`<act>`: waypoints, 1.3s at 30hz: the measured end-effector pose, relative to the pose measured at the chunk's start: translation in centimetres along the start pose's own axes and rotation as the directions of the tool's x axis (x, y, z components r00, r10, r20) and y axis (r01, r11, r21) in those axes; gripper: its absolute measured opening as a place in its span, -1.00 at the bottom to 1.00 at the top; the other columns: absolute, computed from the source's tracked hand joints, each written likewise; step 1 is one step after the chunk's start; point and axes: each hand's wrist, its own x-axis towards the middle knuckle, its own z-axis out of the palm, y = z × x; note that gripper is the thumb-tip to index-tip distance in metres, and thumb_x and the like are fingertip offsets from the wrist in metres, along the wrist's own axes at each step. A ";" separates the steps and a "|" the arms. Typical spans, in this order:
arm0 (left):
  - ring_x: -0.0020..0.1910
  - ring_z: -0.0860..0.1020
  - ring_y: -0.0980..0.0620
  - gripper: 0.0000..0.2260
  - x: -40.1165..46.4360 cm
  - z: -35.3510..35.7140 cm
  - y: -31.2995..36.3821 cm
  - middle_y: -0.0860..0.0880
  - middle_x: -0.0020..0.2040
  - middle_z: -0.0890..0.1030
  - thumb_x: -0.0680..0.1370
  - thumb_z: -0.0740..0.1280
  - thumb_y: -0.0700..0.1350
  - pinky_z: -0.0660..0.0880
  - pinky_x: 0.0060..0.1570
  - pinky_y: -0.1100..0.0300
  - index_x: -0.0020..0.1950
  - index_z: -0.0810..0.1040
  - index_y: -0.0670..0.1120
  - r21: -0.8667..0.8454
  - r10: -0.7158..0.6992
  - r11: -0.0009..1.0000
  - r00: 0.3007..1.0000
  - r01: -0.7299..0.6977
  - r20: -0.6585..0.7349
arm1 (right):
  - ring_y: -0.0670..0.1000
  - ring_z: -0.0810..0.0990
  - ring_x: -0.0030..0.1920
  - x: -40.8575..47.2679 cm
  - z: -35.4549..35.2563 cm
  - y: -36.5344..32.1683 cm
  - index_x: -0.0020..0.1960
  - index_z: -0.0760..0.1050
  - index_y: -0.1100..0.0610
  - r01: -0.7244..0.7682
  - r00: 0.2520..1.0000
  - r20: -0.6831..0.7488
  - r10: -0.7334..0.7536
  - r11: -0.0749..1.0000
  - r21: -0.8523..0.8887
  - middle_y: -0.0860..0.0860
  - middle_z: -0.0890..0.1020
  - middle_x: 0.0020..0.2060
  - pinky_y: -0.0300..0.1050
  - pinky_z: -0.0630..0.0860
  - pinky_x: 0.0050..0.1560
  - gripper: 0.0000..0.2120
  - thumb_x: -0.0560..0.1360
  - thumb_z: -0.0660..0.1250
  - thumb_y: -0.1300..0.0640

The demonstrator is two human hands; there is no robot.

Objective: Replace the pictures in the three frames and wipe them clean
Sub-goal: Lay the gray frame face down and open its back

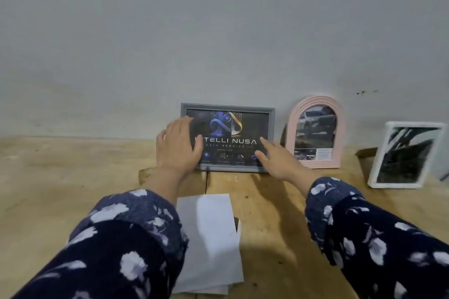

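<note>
Fingers [192, 128] of left hand [178, 145] spread flat on grey frame [271, 128] glass; right hand [277, 160] open beside it, gripping nothing. Frame leans on wall at desk [73, 177] back, pink frame [340, 128] and white frame [379, 165] to its right. All three hold pictures; loose sheets [209, 238] lie in front, so swapping and wiping both look undone.

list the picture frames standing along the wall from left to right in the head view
grey rectangular frame with a dark poster → pink arched frame with a car photo → white rectangular frame with a dark picture
</note>
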 end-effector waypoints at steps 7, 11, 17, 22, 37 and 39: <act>0.39 0.32 -0.13 -0.56 5.2 5.8 -2.0 -0.12 0.42 0.36 0.62 0.18 0.01 0.34 0.30 -0.07 0.46 0.28 -0.13 -0.138 -0.322 0.932 0.940 0.335 0.109 | 0.15 0.07 0.54 7.1 0.1 3.8 0.57 -0.18 0.14 -0.215 0.975 0.005 0.223 0.935 0.281 0.17 0.05 0.55 0.05 0.10 0.49 -0.35 0.64 0.01 -0.12; 0.25 0.44 -0.25 -0.64 7.6 8.9 -2.6 -0.22 0.28 0.45 0.62 0.15 0.02 0.44 0.19 -0.17 0.29 0.38 -0.21 -0.230 -0.495 0.817 0.848 0.528 0.188 | 0.21 0.08 0.53 10.3 0.6 4.4 0.57 -0.20 0.12 -0.335 0.932 0.036 0.361 0.819 0.465 0.18 0.04 0.55 0.09 0.10 0.49 -0.38 0.65 -0.01 -0.08; 0.29 0.42 -0.29 -0.53 9.9 11.0 -3.2 -0.25 0.35 0.42 0.63 0.09 0.07 0.40 0.26 -0.15 0.41 0.30 -0.23 -0.288 -0.613 0.691 0.748 0.664 0.253 | 0.22 0.16 0.50 12.6 1.8 4.7 0.58 -0.10 0.10 -0.363 0.913 0.044 0.405 0.762 0.537 0.15 0.10 0.54 0.09 0.13 0.47 -0.42 0.65 -0.03 -0.09; 0.31 0.40 -0.23 -0.51 9.9 10.7 -2.7 -0.20 0.39 0.39 0.66 0.05 0.09 0.48 -0.06 0.07 0.46 0.27 -0.22 -0.335 -0.651 0.629 0.711 0.702 0.266 | 0.20 0.17 0.50 13.1 2.0 4.1 0.57 -0.09 0.12 -0.357 0.908 0.064 0.414 0.684 0.636 0.12 0.10 0.54 0.09 0.16 0.45 -0.42 0.65 -0.06 -0.11; 0.33 0.40 -0.17 -0.35 3.3 4.3 3.0 -0.16 0.36 0.44 0.60 -0.12 0.31 0.29 0.27 0.04 0.40 0.35 -0.15 -0.579 -0.597 0.540 0.763 0.611 0.248 | 0.16 0.08 0.53 3.5 -3.2 3.7 0.57 -0.01 0.07 -0.279 0.875 -0.009 0.485 0.519 0.808 0.08 0.08 0.55 0.12 0.04 0.52 -0.34 0.59 -0.23 -0.28; 0.35 0.39 -0.17 -0.31 2.4 3.9 4.4 -0.16 0.38 0.43 0.59 -0.18 0.32 0.27 0.32 0.01 0.42 0.36 -0.14 -0.587 -0.583 0.532 0.767 0.610 0.269 | 0.18 0.06 0.53 1.7 -4.3 4.6 0.57 -0.01 0.08 -0.284 0.824 -0.006 0.567 0.422 0.861 0.10 0.02 0.56 0.12 0.03 0.51 -0.32 0.59 -0.18 -0.29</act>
